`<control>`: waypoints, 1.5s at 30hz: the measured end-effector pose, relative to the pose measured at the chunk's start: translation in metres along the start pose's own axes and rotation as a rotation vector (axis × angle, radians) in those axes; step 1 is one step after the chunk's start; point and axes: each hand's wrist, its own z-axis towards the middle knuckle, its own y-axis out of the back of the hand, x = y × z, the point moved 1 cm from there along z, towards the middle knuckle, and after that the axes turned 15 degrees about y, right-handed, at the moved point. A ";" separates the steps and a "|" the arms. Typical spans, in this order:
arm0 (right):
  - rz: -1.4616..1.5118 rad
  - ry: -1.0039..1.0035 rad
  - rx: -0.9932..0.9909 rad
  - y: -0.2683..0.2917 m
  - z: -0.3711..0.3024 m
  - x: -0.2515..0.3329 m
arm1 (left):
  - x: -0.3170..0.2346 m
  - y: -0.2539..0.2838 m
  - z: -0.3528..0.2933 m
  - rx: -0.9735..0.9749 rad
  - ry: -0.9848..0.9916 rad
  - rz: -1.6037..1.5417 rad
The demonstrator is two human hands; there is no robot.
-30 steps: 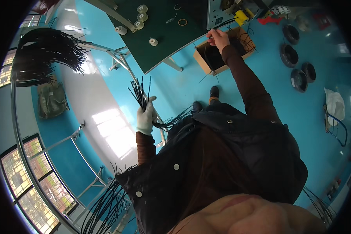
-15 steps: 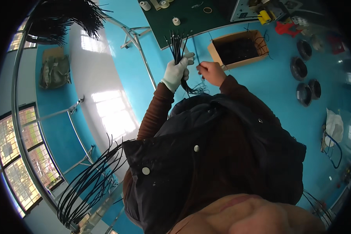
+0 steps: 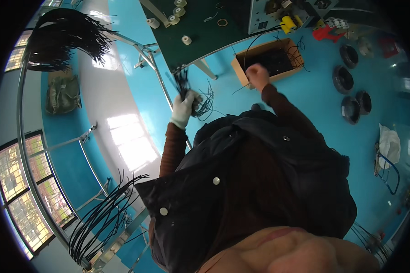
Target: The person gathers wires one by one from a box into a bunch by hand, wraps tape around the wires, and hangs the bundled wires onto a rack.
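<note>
My left hand (image 3: pixel 182 110), in a whitish glove, is closed around a bundle of thin black cables (image 3: pixel 182 82). Their cut ends point up toward the table edge, while the loose tails (image 3: pixel 207 102) curl out to the right of the glove. My right hand (image 3: pixel 258 76) is bare and slightly blurred, over the near left side of a cardboard box (image 3: pixel 239 75). Its fingers are pinched on a single black cable (image 3: pixel 245 55), which arcs up behind the hand and pokes out below it. More dark cables lie inside the box.
Beyond my left hand stands a green-topped table (image 3: pixel 200 49) with white spools (image 3: pixel 186 40) and a machine (image 3: pixel 264 20). Black coils (image 3: pixel 343 79) lie on the blue floor at right. Metal racks (image 3: pixel 22 132) at left carry hanging black cables (image 3: pixel 68 38).
My left hand has moved left and slightly nearer with the bundle. My right hand has gone from beside the bundle to the box at the right. The view has shifted a little.
</note>
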 end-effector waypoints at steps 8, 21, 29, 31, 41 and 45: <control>0.564 -0.311 -0.325 0.063 0.115 0.009 | 0.035 0.001 -0.025 -0.076 0.111 -0.145; 0.619 -0.254 -0.230 0.045 0.117 0.011 | 0.018 -0.024 -0.026 -0.140 0.243 -0.171; 0.602 -0.227 -0.232 0.044 0.114 0.012 | 0.007 -0.027 -0.025 -0.155 0.194 -0.116; 0.615 -0.202 -0.250 0.051 0.115 0.008 | 0.003 -0.028 -0.023 -0.144 0.193 -0.105; 0.548 -0.202 -0.033 -0.009 0.058 0.018 | -0.008 -0.033 -0.007 -0.117 0.169 -0.059; 0.161 0.193 0.323 -0.041 -0.007 0.050 | -0.022 -0.043 0.002 -0.118 0.128 -0.037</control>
